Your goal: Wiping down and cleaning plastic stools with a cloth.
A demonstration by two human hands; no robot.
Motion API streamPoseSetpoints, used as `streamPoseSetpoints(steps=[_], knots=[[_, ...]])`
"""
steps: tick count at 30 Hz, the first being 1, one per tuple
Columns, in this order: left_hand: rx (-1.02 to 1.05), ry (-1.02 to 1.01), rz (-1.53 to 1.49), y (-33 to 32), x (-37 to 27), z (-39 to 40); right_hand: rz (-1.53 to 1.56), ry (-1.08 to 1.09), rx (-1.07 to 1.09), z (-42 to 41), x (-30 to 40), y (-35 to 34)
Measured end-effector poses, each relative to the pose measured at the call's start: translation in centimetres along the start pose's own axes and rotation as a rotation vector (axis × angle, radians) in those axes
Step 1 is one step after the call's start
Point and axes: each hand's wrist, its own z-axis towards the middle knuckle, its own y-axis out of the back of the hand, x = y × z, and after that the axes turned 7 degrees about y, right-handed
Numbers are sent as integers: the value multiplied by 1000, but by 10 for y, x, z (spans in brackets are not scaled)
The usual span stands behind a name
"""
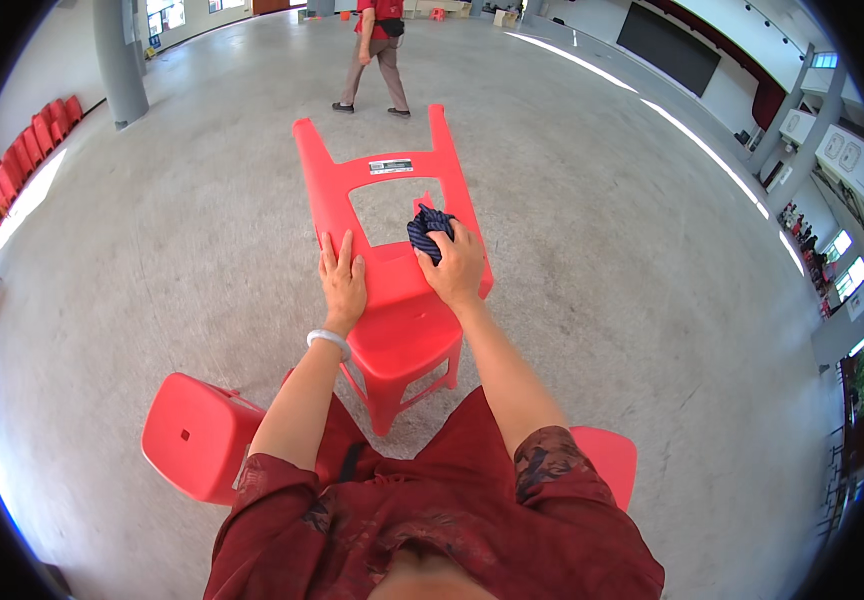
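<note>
A red plastic stool lies tipped over in front of me, its legs pointing away and a printed label on its crossbar. It rests against another red plastic stool standing between my knees. My left hand lies flat with fingers spread on the tipped stool's left side. In my right hand is a bunched dark blue striped cloth, held against the stool's right side near the opening.
Another red stool is at my left, and part of a red seat shows at my right. A person walks ahead. Stacked red chairs line the left wall near a grey column.
</note>
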Motion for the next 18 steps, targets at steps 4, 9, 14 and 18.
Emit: streamPoseSetpoints(steps=[4,9,14,18], knots=[[15,15,4,1,1,2,7,-6,-47,-1,2,-1],[40,38,24,0,-1,5,2,-30,-60,-3,-2,-4],[-5,-4,-10,-3,8,6,20,-32,-67,-3,0,-4],[15,32,-21,0,4,5,10,-58,-59,-3,2,-4]])
